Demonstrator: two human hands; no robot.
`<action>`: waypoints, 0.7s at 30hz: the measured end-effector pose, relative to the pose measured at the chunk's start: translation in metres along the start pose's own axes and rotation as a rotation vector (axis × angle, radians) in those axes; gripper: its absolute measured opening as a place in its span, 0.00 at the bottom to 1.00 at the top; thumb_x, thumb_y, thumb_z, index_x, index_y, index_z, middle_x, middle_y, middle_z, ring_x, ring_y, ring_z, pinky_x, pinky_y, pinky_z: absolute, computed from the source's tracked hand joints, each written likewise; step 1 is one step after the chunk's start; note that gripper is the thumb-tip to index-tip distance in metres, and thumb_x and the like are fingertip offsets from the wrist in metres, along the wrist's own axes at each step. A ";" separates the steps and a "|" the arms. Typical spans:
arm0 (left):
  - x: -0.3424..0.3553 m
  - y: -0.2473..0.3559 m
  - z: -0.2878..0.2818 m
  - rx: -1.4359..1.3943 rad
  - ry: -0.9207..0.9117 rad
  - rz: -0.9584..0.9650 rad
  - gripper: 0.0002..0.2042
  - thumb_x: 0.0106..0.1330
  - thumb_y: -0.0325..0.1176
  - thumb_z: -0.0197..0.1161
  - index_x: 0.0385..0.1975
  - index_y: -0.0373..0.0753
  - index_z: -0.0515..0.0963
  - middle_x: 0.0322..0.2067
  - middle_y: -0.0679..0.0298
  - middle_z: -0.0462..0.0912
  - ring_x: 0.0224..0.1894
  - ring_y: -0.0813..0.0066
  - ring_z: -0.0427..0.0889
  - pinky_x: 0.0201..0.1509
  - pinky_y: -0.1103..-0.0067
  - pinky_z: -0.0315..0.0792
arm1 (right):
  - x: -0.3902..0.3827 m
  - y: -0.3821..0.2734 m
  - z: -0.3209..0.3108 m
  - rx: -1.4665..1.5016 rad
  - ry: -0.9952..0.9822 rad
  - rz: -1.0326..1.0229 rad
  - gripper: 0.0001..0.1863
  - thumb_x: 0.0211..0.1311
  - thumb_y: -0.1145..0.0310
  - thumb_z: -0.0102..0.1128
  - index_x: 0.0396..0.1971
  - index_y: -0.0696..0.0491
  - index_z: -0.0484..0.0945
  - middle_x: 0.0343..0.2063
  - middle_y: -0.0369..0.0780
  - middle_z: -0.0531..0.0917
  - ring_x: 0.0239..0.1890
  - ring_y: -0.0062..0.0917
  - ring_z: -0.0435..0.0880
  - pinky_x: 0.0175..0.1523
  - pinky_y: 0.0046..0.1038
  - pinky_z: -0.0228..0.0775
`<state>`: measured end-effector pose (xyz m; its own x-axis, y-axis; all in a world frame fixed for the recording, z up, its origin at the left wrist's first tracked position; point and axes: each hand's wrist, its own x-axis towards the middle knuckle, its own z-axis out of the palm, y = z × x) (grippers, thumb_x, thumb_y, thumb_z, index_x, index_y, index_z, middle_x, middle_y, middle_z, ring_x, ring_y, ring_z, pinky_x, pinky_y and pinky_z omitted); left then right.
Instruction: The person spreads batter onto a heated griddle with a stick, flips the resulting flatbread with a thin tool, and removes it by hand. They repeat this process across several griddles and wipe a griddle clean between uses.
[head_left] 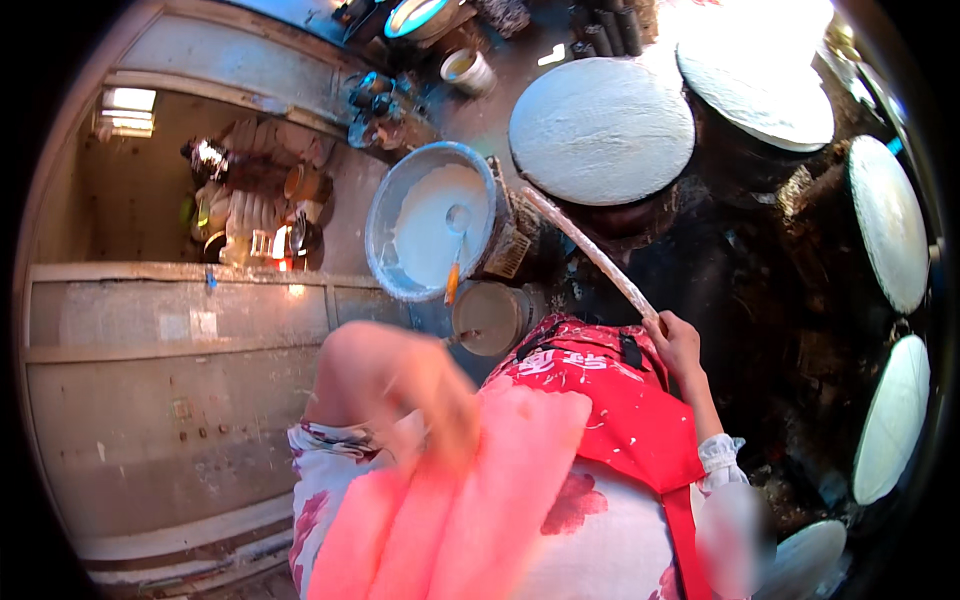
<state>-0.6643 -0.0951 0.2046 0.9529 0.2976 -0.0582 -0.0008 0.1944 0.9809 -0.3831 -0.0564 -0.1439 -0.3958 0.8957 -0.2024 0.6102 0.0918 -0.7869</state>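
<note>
My left hand [435,400], blurred by motion, is raised close in front of me and closed on a pink towel [500,470]. The towel hangs over the red apron [640,420] and my floral-patterned clothing. Lower down on the right, my right hand [675,345] is wrapped round the near end of a long wooden stick [590,250], which is smeared white. The stick's far end points away to the left, beside the nearest round white griddle [603,130]. Left of the stick stands a big blue-rimmed tub [378,225] of white batter, with an orange-handled ladle [454,280] in it.
Several more round white-topped griddles curve along the right, including one at the far right [755,95] and another by the edge [888,225]. A lidded bucket [487,318] stands below the tub. A white pail [468,72] is farther off. A wooden-framed partition [180,390] runs along the left.
</note>
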 end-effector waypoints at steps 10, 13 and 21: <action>-0.316 -0.328 -0.056 -0.367 1.564 -1.196 0.34 0.61 0.58 0.56 0.58 0.36 0.66 0.51 0.45 0.72 0.46 0.57 0.79 0.42 0.67 0.78 | 0.022 -0.036 0.028 -0.140 -0.203 0.074 0.20 0.59 0.52 0.57 0.24 0.56 0.75 0.20 0.47 0.78 0.25 0.42 0.78 0.32 0.38 0.67; -0.302 -0.407 -0.075 -0.788 1.611 -0.855 0.35 0.62 0.58 0.55 0.61 0.38 0.59 0.50 0.43 0.69 0.45 0.51 0.78 0.41 0.66 0.79 | 0.036 -0.061 0.047 -0.130 -0.198 0.133 0.20 0.59 0.52 0.57 0.24 0.57 0.75 0.20 0.48 0.78 0.26 0.43 0.78 0.32 0.38 0.68; -0.267 -0.449 -0.123 -1.613 1.543 0.263 0.17 0.65 0.43 0.58 0.42 0.34 0.69 0.22 0.67 0.74 0.21 0.80 0.75 0.23 0.86 0.71 | 0.052 -0.114 0.095 -0.267 -0.254 0.220 0.22 0.59 0.51 0.57 0.22 0.57 0.73 0.18 0.48 0.76 0.23 0.42 0.77 0.31 0.37 0.67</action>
<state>-0.9556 -0.1467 -0.2429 -0.0021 0.5528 -0.8333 -0.9806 0.1624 0.1102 -0.5383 -0.0611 -0.1199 -0.3724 0.7742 -0.5119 0.8421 0.0500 -0.5371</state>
